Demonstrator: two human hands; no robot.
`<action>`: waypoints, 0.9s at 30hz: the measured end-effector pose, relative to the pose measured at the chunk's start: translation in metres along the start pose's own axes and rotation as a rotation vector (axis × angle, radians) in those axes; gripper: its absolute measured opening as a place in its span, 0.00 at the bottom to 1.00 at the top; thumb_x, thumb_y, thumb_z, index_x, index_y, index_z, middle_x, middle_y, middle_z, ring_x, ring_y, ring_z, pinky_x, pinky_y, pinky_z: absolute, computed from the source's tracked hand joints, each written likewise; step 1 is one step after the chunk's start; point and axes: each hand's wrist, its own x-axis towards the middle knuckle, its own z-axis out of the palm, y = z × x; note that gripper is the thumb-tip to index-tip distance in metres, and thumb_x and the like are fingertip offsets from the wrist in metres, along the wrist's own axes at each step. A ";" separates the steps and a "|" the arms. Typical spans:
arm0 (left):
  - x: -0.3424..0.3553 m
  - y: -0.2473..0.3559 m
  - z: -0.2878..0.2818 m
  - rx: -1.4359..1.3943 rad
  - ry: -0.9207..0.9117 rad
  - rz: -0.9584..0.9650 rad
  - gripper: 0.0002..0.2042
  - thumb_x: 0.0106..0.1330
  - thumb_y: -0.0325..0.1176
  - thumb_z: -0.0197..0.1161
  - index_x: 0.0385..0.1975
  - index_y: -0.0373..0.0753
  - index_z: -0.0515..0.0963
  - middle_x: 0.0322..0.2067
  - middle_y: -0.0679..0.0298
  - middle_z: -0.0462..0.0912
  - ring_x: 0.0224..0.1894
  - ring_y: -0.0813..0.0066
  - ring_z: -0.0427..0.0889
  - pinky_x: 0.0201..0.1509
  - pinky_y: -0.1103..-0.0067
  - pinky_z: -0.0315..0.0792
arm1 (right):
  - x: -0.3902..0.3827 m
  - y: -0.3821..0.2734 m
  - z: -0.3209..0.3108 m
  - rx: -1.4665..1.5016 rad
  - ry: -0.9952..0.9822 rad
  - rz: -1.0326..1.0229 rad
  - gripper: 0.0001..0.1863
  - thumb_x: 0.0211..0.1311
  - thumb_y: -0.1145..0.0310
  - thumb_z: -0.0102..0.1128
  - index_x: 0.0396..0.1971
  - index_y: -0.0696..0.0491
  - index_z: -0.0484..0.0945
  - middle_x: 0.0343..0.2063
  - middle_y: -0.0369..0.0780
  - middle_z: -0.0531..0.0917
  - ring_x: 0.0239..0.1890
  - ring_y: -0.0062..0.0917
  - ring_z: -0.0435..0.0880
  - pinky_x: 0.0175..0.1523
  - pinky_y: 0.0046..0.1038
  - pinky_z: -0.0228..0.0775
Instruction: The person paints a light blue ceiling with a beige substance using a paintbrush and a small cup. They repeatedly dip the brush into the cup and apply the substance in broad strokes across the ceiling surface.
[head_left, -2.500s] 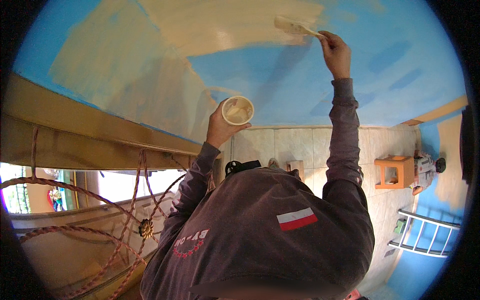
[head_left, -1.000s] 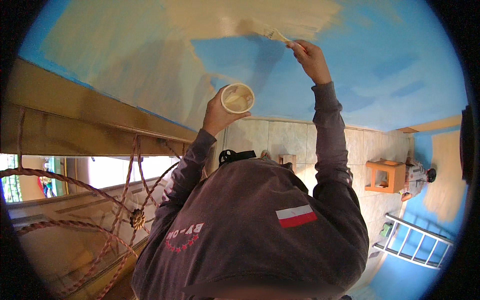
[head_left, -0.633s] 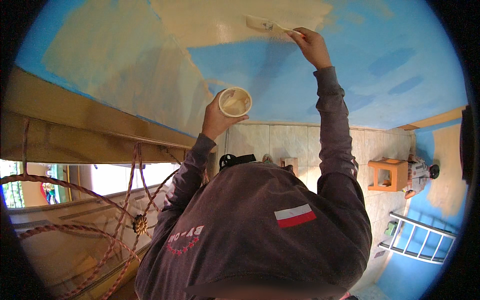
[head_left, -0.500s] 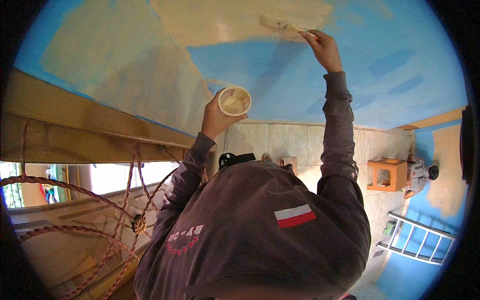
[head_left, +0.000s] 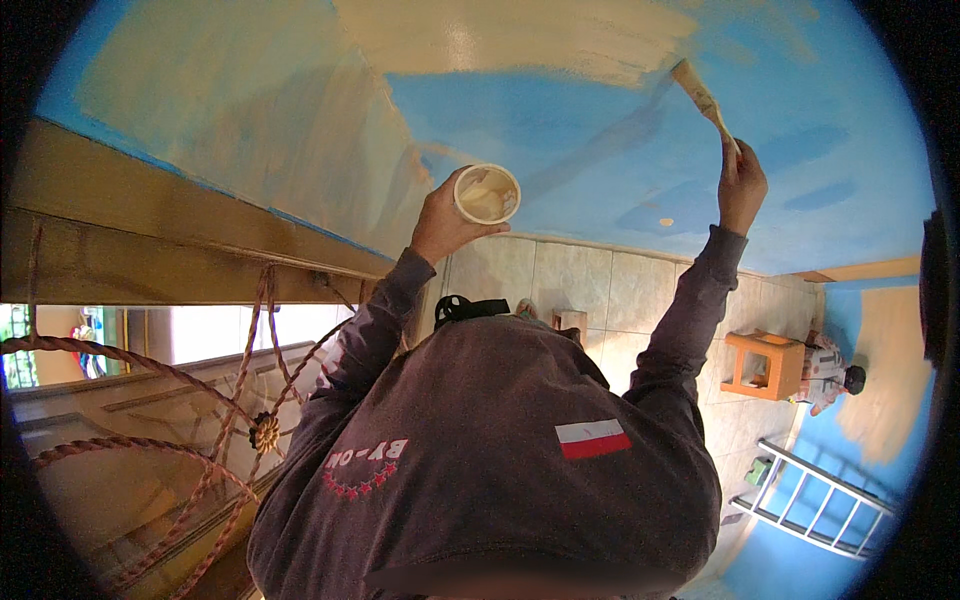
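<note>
My left hand (head_left: 440, 218) is wrapped round a round tub (head_left: 487, 195) whose mouth faces up, with cream paint inside. In my right hand (head_left: 743, 188) is the handle of a flat paintbrush (head_left: 703, 97), its bristles coated in cream and pointing up and to the left. The bristle tip is close to the lower right edge of a cream painted patch (head_left: 520, 40) on the blue wall (head_left: 500, 115); whether it touches the wall I cannot tell. To the left, another wall face carries streaky cream paint (head_left: 230, 130) over blue.
Twisted metal grillework (head_left: 150, 372) stands at the left below a brown ledge (head_left: 180, 195). On the tiled floor (head_left: 570, 275) are an orange stool (head_left: 765, 365) and, further right, a metal ladder (head_left: 820, 500). Another person (head_left: 828, 375) is near a partly cream wall.
My right hand has moved right and down with the paintbrush, which now points more steeply upward. The tub sits slightly further right in the view.
</note>
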 end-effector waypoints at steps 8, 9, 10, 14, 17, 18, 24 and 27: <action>-0.008 -0.015 0.003 0.052 0.037 0.028 0.43 0.40 0.44 0.88 0.58 0.37 0.73 0.53 0.54 0.83 0.56 0.61 0.84 0.59 0.67 0.79 | -0.061 -0.061 0.065 0.287 -0.353 -0.010 0.16 0.71 0.57 0.63 0.45 0.55 0.85 0.27 0.47 0.86 0.26 0.26 0.84 0.34 0.30 0.75; -0.010 -0.014 0.002 0.049 0.036 0.012 0.43 0.40 0.44 0.88 0.58 0.37 0.73 0.53 0.54 0.83 0.56 0.61 0.84 0.59 0.67 0.79 | -0.068 -0.073 0.082 0.393 -0.365 -0.080 0.15 0.71 0.58 0.62 0.46 0.55 0.84 0.29 0.48 0.86 0.28 0.30 0.85 0.37 0.31 0.76; -0.013 -0.014 0.001 0.052 0.038 -0.006 0.43 0.40 0.44 0.88 0.58 0.37 0.73 0.53 0.54 0.83 0.56 0.61 0.84 0.59 0.67 0.78 | -0.072 -0.094 0.095 0.395 -0.423 -0.100 0.15 0.71 0.60 0.63 0.46 0.55 0.84 0.31 0.48 0.86 0.31 0.34 0.87 0.39 0.32 0.77; -0.028 -0.018 -0.005 0.001 0.073 -0.077 0.42 0.41 0.39 0.87 0.58 0.35 0.74 0.53 0.55 0.83 0.56 0.64 0.83 0.62 0.69 0.76 | -0.088 -0.146 0.153 0.538 -0.491 -0.272 0.14 0.70 0.64 0.59 0.47 0.57 0.82 0.37 0.50 0.85 0.39 0.44 0.85 0.45 0.40 0.77; -0.037 -0.019 -0.015 -0.015 0.105 -0.096 0.42 0.41 0.38 0.87 0.59 0.35 0.73 0.53 0.55 0.83 0.56 0.65 0.82 0.62 0.69 0.76 | -0.094 -0.182 0.174 0.537 -0.501 -0.377 0.13 0.69 0.66 0.58 0.47 0.59 0.80 0.35 0.50 0.83 0.38 0.48 0.82 0.46 0.44 0.75; -0.040 -0.019 -0.018 -0.017 0.111 -0.100 0.41 0.41 0.37 0.87 0.59 0.35 0.73 0.53 0.56 0.83 0.56 0.65 0.82 0.62 0.69 0.75 | -0.096 -0.191 0.181 0.551 -0.491 -0.403 0.13 0.69 0.67 0.58 0.46 0.59 0.79 0.34 0.50 0.82 0.38 0.48 0.81 0.47 0.45 0.75; -0.055 -0.029 -0.025 -0.039 0.181 -0.099 0.42 0.41 0.41 0.88 0.58 0.36 0.73 0.53 0.56 0.83 0.55 0.64 0.83 0.60 0.69 0.77 | -0.103 -0.224 0.228 0.603 -0.696 -0.266 0.11 0.68 0.68 0.57 0.44 0.58 0.79 0.33 0.54 0.84 0.38 0.52 0.84 0.44 0.48 0.76; -0.060 -0.032 -0.027 -0.043 0.198 -0.111 0.41 0.42 0.38 0.87 0.58 0.35 0.74 0.53 0.56 0.83 0.55 0.65 0.83 0.61 0.69 0.76 | -0.104 -0.231 0.238 0.643 -0.629 -0.323 0.10 0.68 0.67 0.57 0.44 0.56 0.79 0.32 0.53 0.84 0.38 0.53 0.84 0.42 0.50 0.76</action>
